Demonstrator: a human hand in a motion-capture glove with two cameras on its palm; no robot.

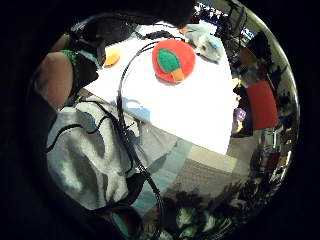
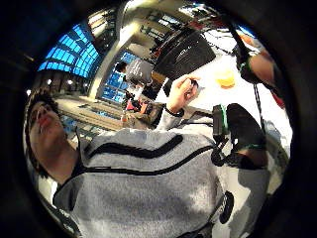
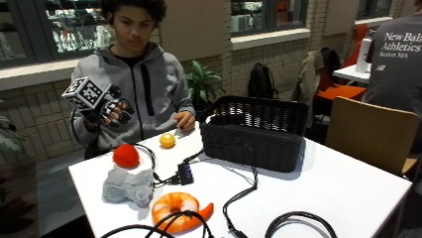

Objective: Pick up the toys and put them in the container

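My gloved right hand [image 3: 109, 111] is raised at chest height, off the table's far left corner, with relaxed fingers that hold nothing. Below it a red round plush toy [image 3: 125, 155] with a green leaf [image 1: 173, 60] lies on the white table [image 3: 330, 188]. A grey plush animal [image 3: 129, 186] [image 1: 207, 45] sits beside the red toy. An orange shrimp plush [image 3: 175, 207] lies by the front edge. A small yellow toy [image 3: 167, 140] [image 2: 226, 78] [image 1: 112, 56] rests near the person's bare left hand [image 3: 185, 120]. The black woven basket [image 3: 254, 131] [image 2: 185, 54] stands at mid table.
Black cables [image 3: 231, 198] and a small black box [image 3: 185, 173] run across the table between the toys and the basket. A wooden chair back [image 3: 369, 131] stands at the right. Another person [image 3: 395, 54] stands behind it.
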